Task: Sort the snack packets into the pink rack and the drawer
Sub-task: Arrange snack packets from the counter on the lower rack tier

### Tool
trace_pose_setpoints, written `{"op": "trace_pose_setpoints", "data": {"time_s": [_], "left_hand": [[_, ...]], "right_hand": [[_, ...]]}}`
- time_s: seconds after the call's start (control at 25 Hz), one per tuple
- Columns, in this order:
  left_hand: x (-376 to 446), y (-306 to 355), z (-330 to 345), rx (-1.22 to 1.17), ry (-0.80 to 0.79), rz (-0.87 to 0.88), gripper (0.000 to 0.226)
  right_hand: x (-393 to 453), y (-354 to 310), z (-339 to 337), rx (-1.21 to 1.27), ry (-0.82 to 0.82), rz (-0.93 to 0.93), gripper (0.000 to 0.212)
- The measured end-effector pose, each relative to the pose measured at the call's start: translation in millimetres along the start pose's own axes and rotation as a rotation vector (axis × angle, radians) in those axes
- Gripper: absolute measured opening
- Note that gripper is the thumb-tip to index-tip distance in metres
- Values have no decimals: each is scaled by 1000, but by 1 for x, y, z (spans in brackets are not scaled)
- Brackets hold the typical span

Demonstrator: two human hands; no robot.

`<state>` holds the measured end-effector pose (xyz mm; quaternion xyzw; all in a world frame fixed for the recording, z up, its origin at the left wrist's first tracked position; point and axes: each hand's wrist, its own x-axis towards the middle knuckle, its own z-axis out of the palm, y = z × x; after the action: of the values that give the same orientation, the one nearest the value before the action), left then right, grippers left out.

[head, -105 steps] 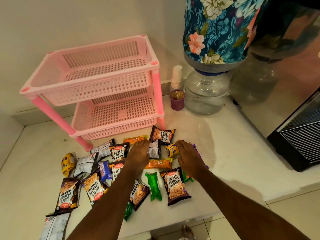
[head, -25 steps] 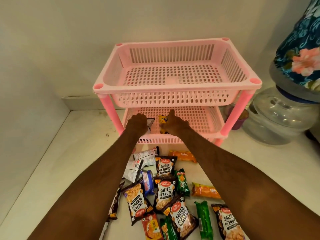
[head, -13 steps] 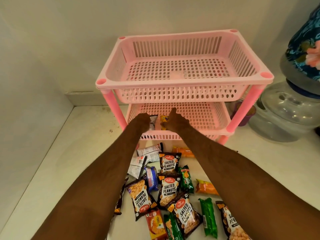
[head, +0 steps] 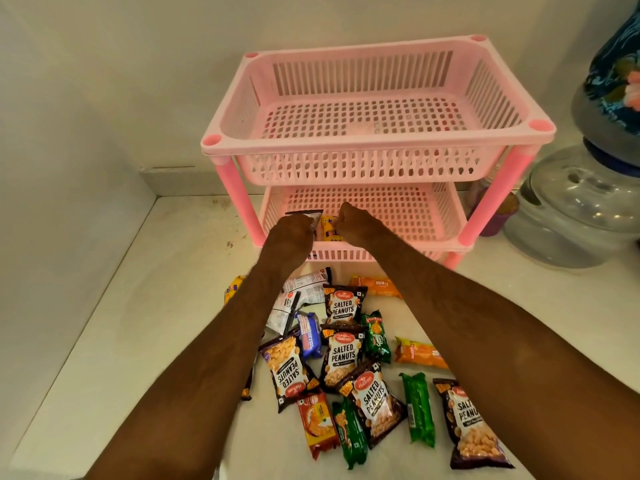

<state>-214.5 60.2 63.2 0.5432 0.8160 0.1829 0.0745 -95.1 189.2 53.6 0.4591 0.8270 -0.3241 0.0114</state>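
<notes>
What changed: a second ago your two hands were already inside the lower shelf of the pink rack (head: 377,147), and they stay there now; you have leaned in closer.
What it means: the first two packets have reached the rack, but you have not let go yet, I think.
Left hand (head: 291,233): your fingers are curled round a grey packet (head: 304,216) that sticks up past your knuckles.
Right hand (head: 356,225): your fingers are curled tight beside a yellow packet (head: 328,230); they seem to pinch it.
Left to sort: the pile of snack packets (head: 343,355) lies on the worktop (head: 138,323) in front of the rack.
Drawer: you cannot see it here.
</notes>
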Motion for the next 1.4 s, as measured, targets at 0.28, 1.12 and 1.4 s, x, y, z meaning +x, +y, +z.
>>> {"op": "trace_pose_setpoints", "data": {"time_s": [0.28, 1.12, 1.4], "left_hand": [[-56, 16, 15, 8, 289, 197, 36], [-306, 11, 94, -91, -88, -49, 45], [-325, 2, 95, -43, -144, -25, 71]], "right_hand": [[-53, 21, -3, 81, 402, -290, 18], [-258, 162, 120, -181, -41, -627, 88], [-255, 169, 133, -377, -102, -607, 115]]}}
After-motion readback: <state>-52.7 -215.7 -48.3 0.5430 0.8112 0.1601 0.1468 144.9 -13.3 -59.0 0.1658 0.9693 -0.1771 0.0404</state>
